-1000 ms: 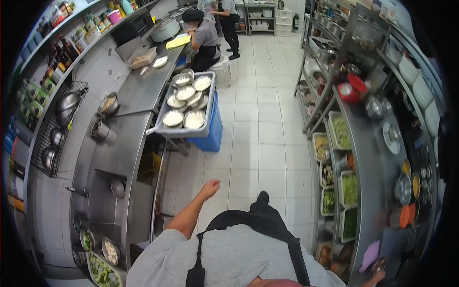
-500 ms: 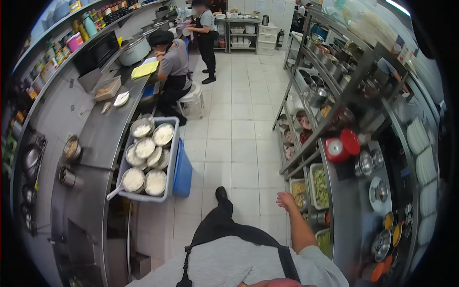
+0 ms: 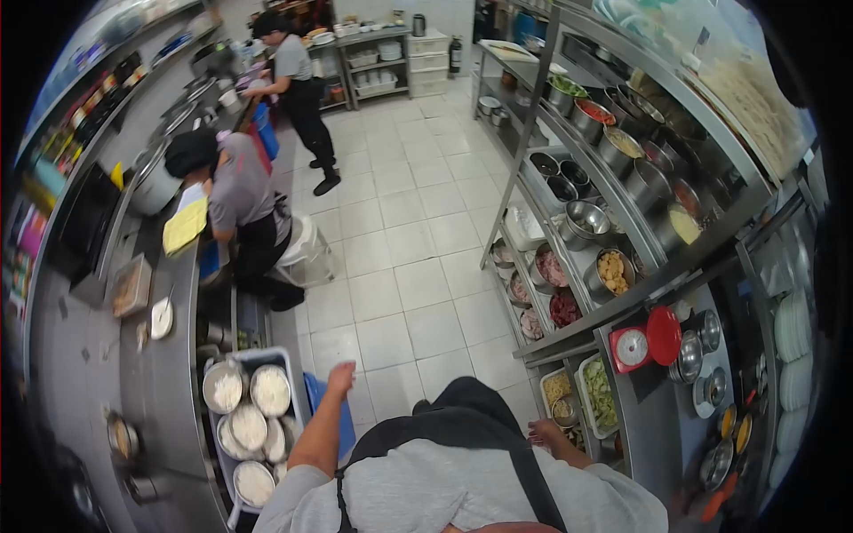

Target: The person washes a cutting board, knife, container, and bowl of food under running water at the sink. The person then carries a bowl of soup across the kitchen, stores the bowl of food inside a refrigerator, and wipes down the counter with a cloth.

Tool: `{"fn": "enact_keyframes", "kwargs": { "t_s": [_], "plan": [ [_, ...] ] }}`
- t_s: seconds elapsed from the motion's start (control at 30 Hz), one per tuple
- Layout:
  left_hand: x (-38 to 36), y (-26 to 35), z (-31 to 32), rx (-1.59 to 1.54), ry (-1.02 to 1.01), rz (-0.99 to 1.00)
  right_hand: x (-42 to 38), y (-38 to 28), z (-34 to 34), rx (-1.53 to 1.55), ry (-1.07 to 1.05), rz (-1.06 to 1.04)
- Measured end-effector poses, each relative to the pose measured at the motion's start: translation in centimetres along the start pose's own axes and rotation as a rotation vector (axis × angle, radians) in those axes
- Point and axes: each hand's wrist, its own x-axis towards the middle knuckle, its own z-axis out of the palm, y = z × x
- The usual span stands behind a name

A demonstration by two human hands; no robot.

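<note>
My left hand (image 3: 341,377) hangs in front of me with its fingers apart, holding nothing, above the floor beside a blue bin (image 3: 327,413). To its left, a grey tub (image 3: 293,360) carries several metal bowls of a white food (image 3: 249,426). On my right side, my right hand (image 3: 544,434) is low beside the shelving, near a container of yellow food (image 3: 558,387). Its fingers are slightly spread and nothing shows in them. A white tray of green vegetables (image 3: 600,397) sits just beyond that hand.
A person (image 3: 240,186) sits on a white stool (image 3: 305,253) at the left counter (image 3: 173,355); another person (image 3: 296,75) stands farther back. The right shelving (image 3: 524,169) holds several metal containers. A red scale (image 3: 632,346) sits at right. White floor tiles (image 3: 382,302) run between.
The view has moved forward and turned, so the seated person and shelves look nearer. The grey tub is lower in view. My left hand has come into view; my right hand is lower.
</note>
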Motion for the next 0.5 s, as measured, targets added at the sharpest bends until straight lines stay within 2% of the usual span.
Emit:
{"fn": "enact_keyframes", "kwargs": {
  "t_s": [0.07, 0.17, 0.27, 0.33, 0.37, 0.4, 0.43, 0.47, 0.5],
  "plan": [
    [3.9, 9.6, 1.2, -0.019, -0.038, 0.006, 0.1, -3.7, -0.3, -0.001, 0.018, 0.054],
    [10.3, 19.0, 3.1, -0.017, -0.091, 0.151, 3.0, -11.3, 1.1, 0.011, 0.034, 0.047],
    [14.7, 21.5, 4.3, 0.017, -0.091, 0.129, 9.6, -19.3, 1.3, 0.08, -0.018, 0.061],
    [15.8, 20.1, 4.7, -0.026, -0.032, 0.038, 10.6, -28.3, 1.3, 0.093, -0.038, -0.056],
    [17.9, 15.7, 3.1, 0.321, -0.082, 0.384, 12.2, -32.8, 1.2, 0.109, -0.036, -0.061],
    [20.5, 10.7, 0.9, 0.716, -0.024, 0.922, 14.0, -37.0, 1.7, 0.131, -0.037, -0.059],
    [18.5, 13.3, 1.7, 0.752, -0.248, 1.09, 15.0, -41.5, 1.9, 0.132, -0.077, -0.151],
    [18.3, 11.0, 0.1, 0.732, -0.228, 0.404, 16.0, -46.5, 2.0, 0.131, -0.111, -0.248],
    [18.7, 10.7, -0.2, 0.71, -0.2, 0.166, 17.3, -50.9, 2.2, 0.124, -0.107, -0.308]
  ]
}}
